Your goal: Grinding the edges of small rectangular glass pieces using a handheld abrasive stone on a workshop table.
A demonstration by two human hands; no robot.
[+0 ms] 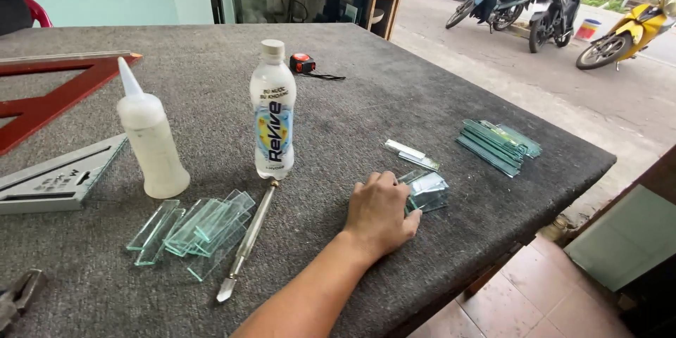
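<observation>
The one hand (pixel 380 215) in view lies palm-down on the grey felt-covered table (pixel 394 91), its forearm entering from the lower edge; the view does not settle whether it is the left or the right. The fingers are curled loosely and rest against a small stack of glass rectangles (pixel 427 191), touching its near edge and top. The stack is not lifted and lies flat on the table; whether the fingers grip it or only press on it cannot be determined.

Just beyond the fingertips, two narrow glass offcuts (pixel 412 155) lie separately. Farther out on the same side, well apart from the hand, a larger pile of glass strips (pixel 497 145) sits near the table edge.

On the opposite side of the hand, a glass cutter (pixel 248 239) lies with its metal handle pointing away from the camera. Its far end is just beside the base of an upright plastic drink bottle (pixel 273 118) with a white cap. Past the cutter, a fan of overlapping glass strips (pixel 193 231) lies flat. Behind these stands a translucent squeeze bottle (pixel 149 139) with a conical nozzle. Farther still lie a grey metal square (pixel 60 179) and a red wooden triangular frame (pixel 56 95).

At the far side of the table rests a tape measure (pixel 303 63).
</observation>
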